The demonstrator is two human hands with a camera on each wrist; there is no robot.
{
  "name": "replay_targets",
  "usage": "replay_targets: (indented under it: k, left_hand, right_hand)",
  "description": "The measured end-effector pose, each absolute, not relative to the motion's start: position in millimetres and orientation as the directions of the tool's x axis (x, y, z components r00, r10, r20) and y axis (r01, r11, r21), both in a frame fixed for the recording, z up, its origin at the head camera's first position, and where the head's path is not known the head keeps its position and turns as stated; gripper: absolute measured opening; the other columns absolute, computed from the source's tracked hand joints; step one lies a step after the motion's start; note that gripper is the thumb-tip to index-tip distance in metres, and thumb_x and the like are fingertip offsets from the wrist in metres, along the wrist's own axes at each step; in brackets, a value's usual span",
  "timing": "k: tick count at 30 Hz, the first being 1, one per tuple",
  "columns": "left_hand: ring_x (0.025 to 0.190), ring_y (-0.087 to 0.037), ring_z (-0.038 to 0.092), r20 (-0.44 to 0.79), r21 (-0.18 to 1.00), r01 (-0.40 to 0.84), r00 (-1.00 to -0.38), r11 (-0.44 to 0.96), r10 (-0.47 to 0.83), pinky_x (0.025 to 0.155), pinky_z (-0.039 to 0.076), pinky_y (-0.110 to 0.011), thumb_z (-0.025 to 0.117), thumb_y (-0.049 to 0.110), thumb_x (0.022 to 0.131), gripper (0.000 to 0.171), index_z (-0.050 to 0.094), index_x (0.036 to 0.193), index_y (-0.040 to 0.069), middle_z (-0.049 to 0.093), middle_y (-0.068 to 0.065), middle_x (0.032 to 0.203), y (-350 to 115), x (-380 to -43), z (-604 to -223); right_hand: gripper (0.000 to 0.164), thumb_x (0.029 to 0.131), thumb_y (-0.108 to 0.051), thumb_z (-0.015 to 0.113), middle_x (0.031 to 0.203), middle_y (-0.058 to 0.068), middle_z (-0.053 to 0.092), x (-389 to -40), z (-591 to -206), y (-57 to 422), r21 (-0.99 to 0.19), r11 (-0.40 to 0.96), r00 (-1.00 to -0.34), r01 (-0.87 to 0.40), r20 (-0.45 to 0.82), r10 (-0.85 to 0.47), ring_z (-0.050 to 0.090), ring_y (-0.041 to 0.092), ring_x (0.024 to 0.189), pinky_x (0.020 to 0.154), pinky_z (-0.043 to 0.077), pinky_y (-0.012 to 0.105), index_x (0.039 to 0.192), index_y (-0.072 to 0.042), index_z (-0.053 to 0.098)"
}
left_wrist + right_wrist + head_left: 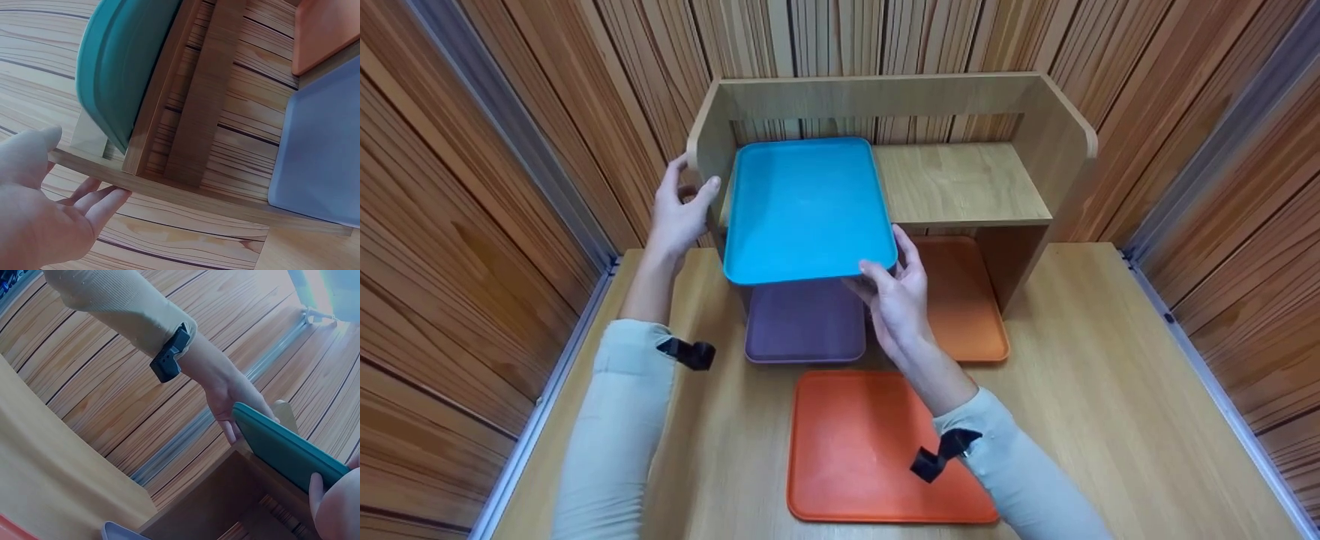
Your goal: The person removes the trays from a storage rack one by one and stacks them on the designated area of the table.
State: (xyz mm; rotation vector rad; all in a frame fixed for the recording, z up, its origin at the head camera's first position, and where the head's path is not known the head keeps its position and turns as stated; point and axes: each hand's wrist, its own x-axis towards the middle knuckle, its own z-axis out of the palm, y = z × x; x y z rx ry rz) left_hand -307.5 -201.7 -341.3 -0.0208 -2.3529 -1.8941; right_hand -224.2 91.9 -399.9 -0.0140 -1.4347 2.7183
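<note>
A blue tray (810, 210) lies on the left of the upper board of a wooden shelf (967, 180), its front end jutting past the board's edge. My right hand (896, 300) pinches the tray's front right corner, thumb on the rim and fingers at the side and below. At the shelf's left side panel (185, 197), my left hand (50, 202) holds the panel, thumb on one side and fingers along the outer face. Beneath the blue tray, a purple tray (806, 322) sits in the lower level, beside an orange tray (967, 322) on the right.
A red-orange tray (870, 450) lies on the wooden table (1110, 375) in front of the shelf, partly under my right forearm. Wood-patterned walls (1222, 187) stand behind and on both sides, with metal rails (1177, 337) along the table's edges.
</note>
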Motion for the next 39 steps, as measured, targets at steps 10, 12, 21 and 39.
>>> replay_targets:
  k: [10, 12, 21, 39]
  left_hand:
    - [0.162, -0.044, 0.045, 0.104, 0.975, 0.089, -0.993, 0.203, -0.063, 0.131, 0.046, -0.068, 0.056, 0.036, 0.119, 0.069, 0.025, 0.179, 0.029, 0.036, -0.024, 0.177, -200.0, -307.1, -341.1]
    - [0.161, -0.044, 0.045, 0.111, 0.974, 0.097, -0.992, 0.205, -0.060, 0.130, 0.046, -0.069, 0.056, 0.036, 0.118, 0.069, 0.025, 0.179, 0.028, 0.036, -0.024, 0.177, -199.8, -306.2, -341.0]
    - [0.160, -0.043, 0.045, 0.133, 0.967, 0.117, -0.990, 0.225, -0.056, 0.131, 0.046, -0.069, 0.056, 0.036, 0.118, 0.069, 0.025, 0.179, 0.026, 0.037, -0.026, 0.176, -199.2, -303.0, -341.5]
    - [0.157, -0.041, 0.048, 0.135, 0.965, 0.113, -0.988, 0.239, -0.077, 0.129, 0.047, -0.069, 0.056, 0.035, 0.118, 0.067, 0.028, 0.179, 0.026, 0.041, -0.025, 0.173, -199.5, -305.0, -341.8]
  right_hand:
    - [0.084, 0.108, 0.009, 0.060, 0.179, 0.020, 0.032, -216.9, -398.1, 100.0, -0.801, -0.593, -0.996, -0.084, 0.047, 0.078, 0.052, 0.042, 0.151, 0.093, 0.068, 0.032, 0.178, -0.014, 0.021]
    - [0.087, 0.107, 0.011, 0.060, 0.180, 0.018, 0.031, -215.5, -398.4, 102.0, -0.798, -0.595, -0.995, -0.093, 0.056, 0.081, 0.050, 0.041, 0.153, 0.095, 0.068, 0.033, 0.180, -0.014, 0.019]
    - [0.083, 0.110, 0.011, 0.054, 0.184, 0.017, 0.025, -207.7, -400.1, 114.7, -0.793, -0.603, -0.995, -0.087, 0.035, 0.098, 0.044, 0.041, 0.158, 0.097, 0.068, 0.035, 0.181, -0.014, 0.018]
    - [0.063, 0.118, -0.004, 0.047, 0.174, 0.017, 0.038, -200.5, -407.9, 155.4, -0.790, -0.603, -0.990, -0.111, 0.036, 0.135, 0.063, 0.029, 0.139, 0.099, 0.068, 0.029, 0.178, -0.014, 0.031]
